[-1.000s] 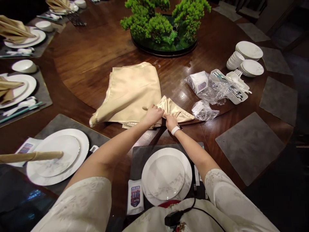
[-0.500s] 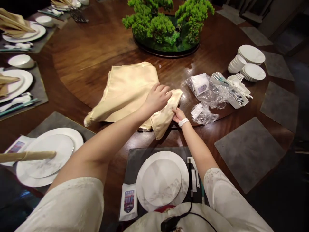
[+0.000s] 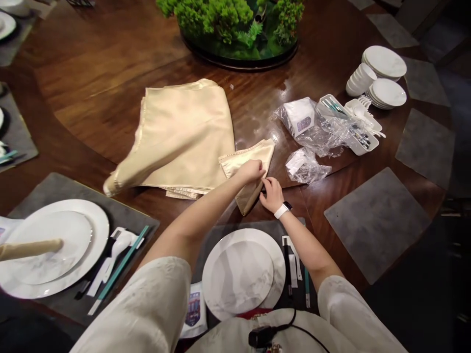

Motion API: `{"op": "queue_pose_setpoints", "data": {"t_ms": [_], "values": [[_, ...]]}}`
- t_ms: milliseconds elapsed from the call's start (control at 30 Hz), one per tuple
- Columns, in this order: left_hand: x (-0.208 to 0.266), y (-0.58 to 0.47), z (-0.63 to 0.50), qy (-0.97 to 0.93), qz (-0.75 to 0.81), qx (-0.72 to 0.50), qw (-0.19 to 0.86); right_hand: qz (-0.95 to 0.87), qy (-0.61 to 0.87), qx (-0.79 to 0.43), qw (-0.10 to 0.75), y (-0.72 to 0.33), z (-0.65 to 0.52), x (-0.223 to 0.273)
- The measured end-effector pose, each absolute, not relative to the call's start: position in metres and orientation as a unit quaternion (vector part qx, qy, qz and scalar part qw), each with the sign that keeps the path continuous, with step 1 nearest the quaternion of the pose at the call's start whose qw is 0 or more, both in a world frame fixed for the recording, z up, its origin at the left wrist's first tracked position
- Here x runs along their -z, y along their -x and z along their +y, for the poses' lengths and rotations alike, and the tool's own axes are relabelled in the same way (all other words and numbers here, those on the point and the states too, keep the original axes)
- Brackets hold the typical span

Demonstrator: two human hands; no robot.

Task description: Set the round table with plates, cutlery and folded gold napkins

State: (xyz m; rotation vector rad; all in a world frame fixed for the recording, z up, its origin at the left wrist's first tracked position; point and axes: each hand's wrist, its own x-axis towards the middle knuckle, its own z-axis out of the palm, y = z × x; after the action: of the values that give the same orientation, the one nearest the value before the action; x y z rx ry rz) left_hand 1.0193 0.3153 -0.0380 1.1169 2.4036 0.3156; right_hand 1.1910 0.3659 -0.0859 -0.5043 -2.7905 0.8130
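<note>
At the near edge of the round wooden tabletop (image 3: 110,73), a white dinner plate (image 3: 277,272) carries a smaller marbled plate (image 3: 241,274) on a grey placemat (image 3: 221,235), with a printed packet (image 3: 193,309) at its left and wrapped cutlery (image 3: 292,267) at its right. Just beyond, a person in pale sleeves works a folded gold napkin (image 3: 253,154): the left hand (image 3: 252,170) presses down on the cloth with its grip narrowed over a fold, while the right hand (image 3: 272,193), a white watch at the wrist, pinches the napkin's lower edge. The napkin lies on the wood between the placemat and a stack of flat gold napkins (image 3: 184,132), just touching that stack's right side. To the left, a second place setting holds a large white plate (image 3: 91,230) with a rolled napkin (image 3: 29,248) across it, and a white spoon and teal chopsticks (image 3: 121,267) beside it. To the right, bare grey placemats (image 3: 375,220) ring the edge. Farther back, crumpled clear plastic bags (image 3: 309,166) hold white packets, and a white tray (image 3: 362,139) contains spoons and chopsticks. Behind it stand stacked white bowls (image 3: 358,81) and two stacks of plates (image 3: 384,61). A green miniature-tree centrepiece (image 3: 228,19) in a dark dish fills the far middle.
</note>
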Motion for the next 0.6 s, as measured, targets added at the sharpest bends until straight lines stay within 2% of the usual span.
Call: {"op": "queue_pose_setpoints", "data": {"t_ms": [100, 200, 400, 533, 600], "values": [[0.055, -1.019, 0.318, -0.404, 0.877, -0.103, 0.24, -0.974, 0.118, -0.191, 0.029, -1.194, 0.357, 0.091], [0.061, -1.019, 0.314, -0.399, 0.882, -0.099, 0.229, -0.981, 0.07, -0.183, 0.015, -1.188, 0.357, 0.093], [0.055, -1.02, 0.314, -0.395, 0.878, -0.11, 0.246, -0.962, 0.021, -0.272, 0.018, -1.182, 0.366, 0.089], [0.036, -1.0, 0.317, -0.36, 0.839, -0.175, 0.367, -0.921, 0.11, -0.372, 0.042, -1.172, 0.378, 0.086], [0.018, -0.989, 0.313, -0.349, 0.837, -0.224, 0.356, -0.894, 0.175, -0.41, 0.042, -1.162, 0.384, 0.085]]}}
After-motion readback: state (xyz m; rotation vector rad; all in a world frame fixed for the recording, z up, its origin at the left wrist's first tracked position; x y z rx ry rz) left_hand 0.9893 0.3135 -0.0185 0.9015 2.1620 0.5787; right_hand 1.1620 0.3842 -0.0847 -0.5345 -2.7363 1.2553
